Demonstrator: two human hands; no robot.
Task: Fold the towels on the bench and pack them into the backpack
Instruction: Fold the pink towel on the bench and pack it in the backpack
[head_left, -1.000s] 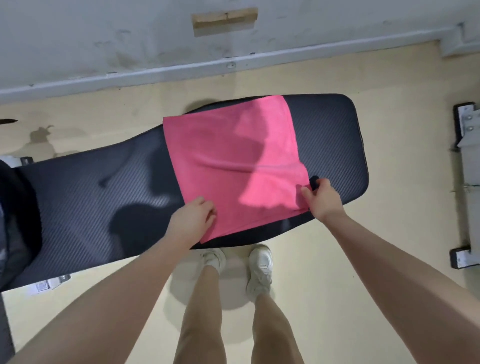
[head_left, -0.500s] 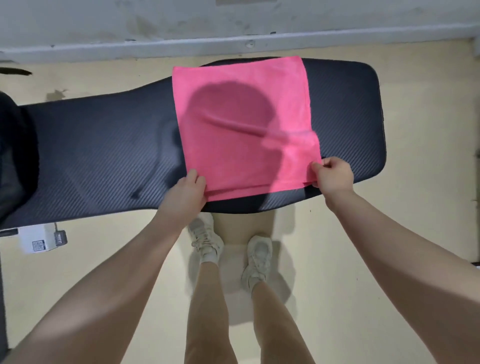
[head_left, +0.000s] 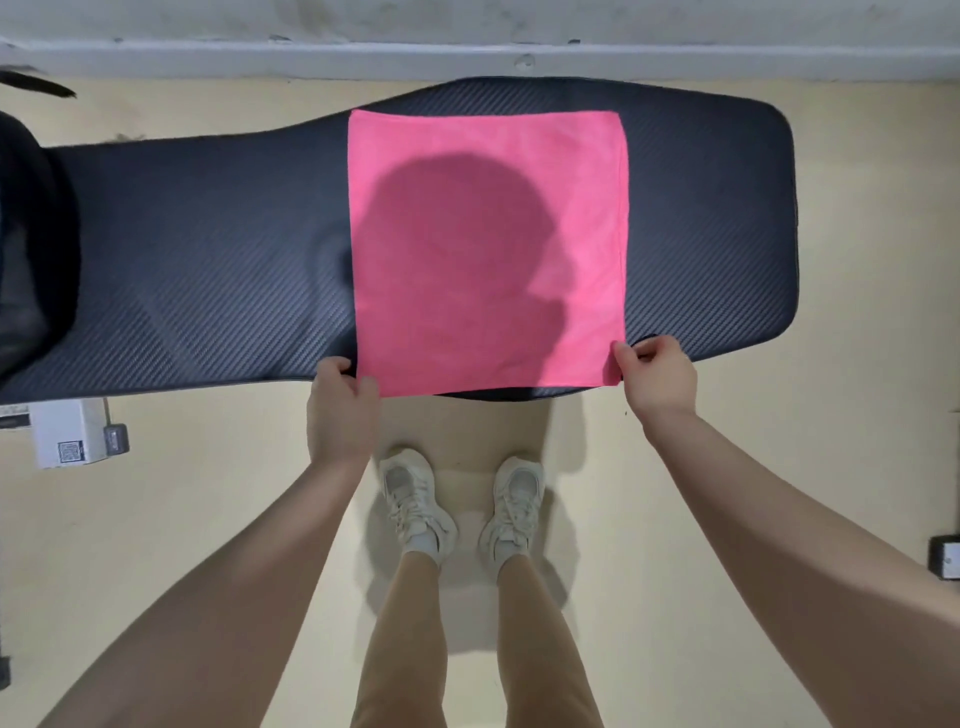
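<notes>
A pink towel (head_left: 488, 249) lies spread flat and square across the black padded bench (head_left: 208, 270), its near edge hanging slightly over the bench's front edge. My left hand (head_left: 340, 410) pinches the towel's near left corner. My right hand (head_left: 657, 376) pinches its near right corner. A dark backpack (head_left: 31, 249) sits on the bench's left end, mostly cut off by the frame edge.
A white wall with a baseboard (head_left: 467, 52) runs just behind the bench. A white box (head_left: 70, 434) stands on the floor under the bench's left part. My feet in white sneakers (head_left: 415, 509) stand on the cream floor in front of the bench.
The towel has been pulled straight and flat, its wrinkle gone, and now lies square on the bench. Both hands keep hold of the near corners. The head camera has tilted down.
</notes>
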